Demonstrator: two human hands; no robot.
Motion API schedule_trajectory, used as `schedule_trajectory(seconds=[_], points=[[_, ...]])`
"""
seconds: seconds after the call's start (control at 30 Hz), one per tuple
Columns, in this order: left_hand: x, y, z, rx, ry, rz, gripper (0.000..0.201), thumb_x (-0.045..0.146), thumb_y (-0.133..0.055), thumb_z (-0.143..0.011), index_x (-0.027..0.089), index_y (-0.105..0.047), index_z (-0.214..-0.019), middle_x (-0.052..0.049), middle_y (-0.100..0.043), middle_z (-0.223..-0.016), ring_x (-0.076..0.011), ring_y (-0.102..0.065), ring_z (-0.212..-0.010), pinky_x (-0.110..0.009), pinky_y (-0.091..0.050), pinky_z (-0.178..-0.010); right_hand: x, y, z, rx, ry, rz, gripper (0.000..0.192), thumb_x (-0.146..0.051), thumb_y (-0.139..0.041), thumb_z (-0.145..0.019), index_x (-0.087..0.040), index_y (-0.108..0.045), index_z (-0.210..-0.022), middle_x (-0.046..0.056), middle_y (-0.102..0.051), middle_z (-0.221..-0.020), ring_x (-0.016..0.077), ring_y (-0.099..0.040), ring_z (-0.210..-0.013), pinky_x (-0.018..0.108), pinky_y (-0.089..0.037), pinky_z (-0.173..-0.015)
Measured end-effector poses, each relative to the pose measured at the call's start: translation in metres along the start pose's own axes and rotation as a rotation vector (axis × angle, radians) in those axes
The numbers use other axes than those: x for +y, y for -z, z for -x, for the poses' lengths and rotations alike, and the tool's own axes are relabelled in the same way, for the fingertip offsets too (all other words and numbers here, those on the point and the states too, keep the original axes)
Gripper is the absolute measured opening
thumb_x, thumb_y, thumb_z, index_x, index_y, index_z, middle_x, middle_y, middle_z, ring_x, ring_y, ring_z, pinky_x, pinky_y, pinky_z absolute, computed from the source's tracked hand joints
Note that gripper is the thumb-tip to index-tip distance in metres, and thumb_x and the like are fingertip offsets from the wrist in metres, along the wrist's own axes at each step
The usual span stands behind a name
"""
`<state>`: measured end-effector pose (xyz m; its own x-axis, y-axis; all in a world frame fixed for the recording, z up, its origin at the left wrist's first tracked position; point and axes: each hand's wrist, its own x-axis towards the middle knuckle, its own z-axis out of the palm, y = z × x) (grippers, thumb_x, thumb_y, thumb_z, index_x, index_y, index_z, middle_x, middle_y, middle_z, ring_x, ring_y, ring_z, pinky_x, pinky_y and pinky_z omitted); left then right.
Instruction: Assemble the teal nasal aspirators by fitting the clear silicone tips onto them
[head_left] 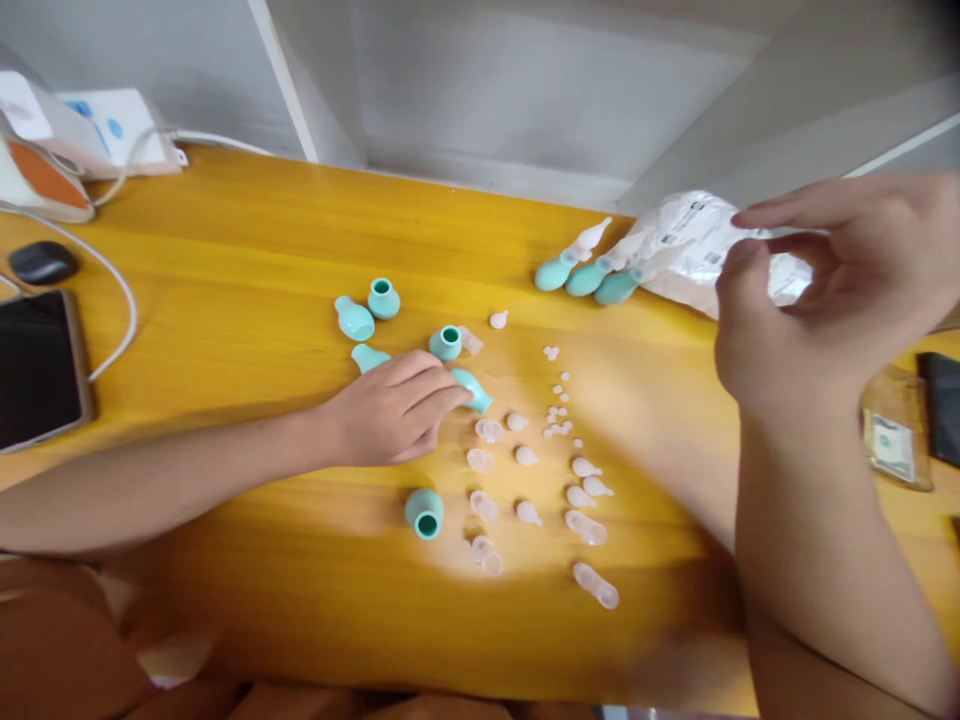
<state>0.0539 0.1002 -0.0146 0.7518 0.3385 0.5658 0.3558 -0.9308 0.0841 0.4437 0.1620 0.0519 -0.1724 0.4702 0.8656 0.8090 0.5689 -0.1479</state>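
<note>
My left hand is low over the table, its fingers curled together with the tips on a teal rubber bulb. Just beyond its knuckles stands another teal bulb, and one more is partly hidden behind the hand. My right hand is raised at the right, thumb and fingers apart, and nothing shows between them. To the right of my left hand lie translucent connector pieces, pale pointed tips and tiny white discs. Nearer me sits a teal bulb with its dark opening showing.
Three joined teal bulbs with clear nozzles lie at the back, beside a white plastic bag. A phone, a black mouse and white cables occupy the left. A case with a banknote lies far right.
</note>
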Motion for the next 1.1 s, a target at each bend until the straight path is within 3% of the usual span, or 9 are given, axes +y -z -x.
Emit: schedule_trajectory(seconds=[0.17,0.27,0.4,0.57,0.77,0.9,1.1], points=[[0.000,0.000,-0.001,-0.016,-0.005,-0.038,0.035,0.009,-0.065,-0.102,0.010,-0.067,-0.137,-0.011,-0.081,-0.113,-0.0292,-0.069,-0.106,-0.043,-0.066,-0.095,-0.041,0.002,-0.006,-0.168,-0.045,-0.047,0.012,-0.023,-0.071,-0.103,-0.026,-0.082,-0.105,0.010,-0.084,-0.102,0.0308,-0.081,-0.102,0.051,-0.065,-0.090],[0.001,0.001,-0.002,-0.020,-0.001,-0.073,0.027,0.014,-0.068,-0.104,0.011,-0.068,-0.131,-0.011,-0.080,-0.110,-0.0295,-0.068,-0.104,-0.043,-0.065,-0.093,-0.053,-0.008,0.001,-0.327,-0.022,-0.200,0.014,-0.019,-0.069,-0.105,-0.026,-0.081,-0.108,0.009,-0.085,-0.103,0.0287,-0.081,-0.101,0.048,-0.065,-0.090],[0.003,0.002,-0.002,-0.059,0.061,-0.110,0.019,0.023,-0.070,-0.109,0.013,-0.068,-0.125,-0.011,-0.079,-0.107,-0.0294,-0.068,-0.102,-0.044,-0.064,-0.090,-0.060,-0.029,0.020,-0.572,0.010,-0.331,0.025,-0.018,-0.064,-0.109,-0.026,-0.081,-0.125,0.011,-0.085,-0.121,0.0319,-0.082,-0.112,0.052,-0.067,-0.099],[0.001,0.002,0.000,-0.045,0.117,-0.114,0.020,0.028,-0.069,-0.108,0.012,-0.069,-0.121,-0.013,-0.077,-0.106,-0.0313,-0.066,-0.101,-0.046,-0.062,-0.088,-0.063,-0.044,0.036,-0.747,0.059,-0.342,0.041,-0.020,-0.062,-0.113,-0.029,-0.075,-0.150,0.013,-0.076,-0.155,0.0387,-0.072,-0.142,0.067,-0.058,-0.122],[-0.001,0.003,-0.001,-0.017,0.161,-0.088,0.020,0.032,-0.068,-0.104,0.014,-0.069,-0.113,-0.014,-0.076,-0.104,-0.0339,-0.065,-0.100,-0.051,-0.060,-0.088,-0.062,-0.052,0.045,-0.795,0.057,-0.332,0.043,-0.023,-0.061,-0.114,-0.025,-0.072,-0.156,0.014,-0.074,-0.159,0.0411,-0.058,-0.157,0.071,-0.052,-0.132],[0.000,0.004,-0.002,-0.020,0.193,-0.057,0.013,0.026,-0.068,-0.101,0.016,-0.067,-0.109,-0.014,-0.075,-0.105,-0.0337,-0.065,-0.101,-0.052,-0.061,-0.091,-0.063,-0.056,0.048,-0.782,0.024,-0.366,0.044,-0.024,-0.060,-0.115,-0.027,-0.072,-0.157,0.013,-0.077,-0.155,0.0398,-0.064,-0.152,0.069,-0.055,-0.130],[-0.001,0.001,0.000,0.023,0.208,-0.024,0.030,0.024,-0.068,-0.095,0.013,-0.064,-0.123,-0.017,-0.074,-0.111,-0.0361,-0.065,-0.105,-0.054,-0.062,-0.095,-0.067,-0.052,0.043,-0.708,-0.026,-0.423,0.033,-0.025,-0.062,-0.115,-0.028,-0.080,-0.143,0.014,-0.082,-0.143,0.0378,-0.075,-0.136,0.066,-0.058,-0.121]])
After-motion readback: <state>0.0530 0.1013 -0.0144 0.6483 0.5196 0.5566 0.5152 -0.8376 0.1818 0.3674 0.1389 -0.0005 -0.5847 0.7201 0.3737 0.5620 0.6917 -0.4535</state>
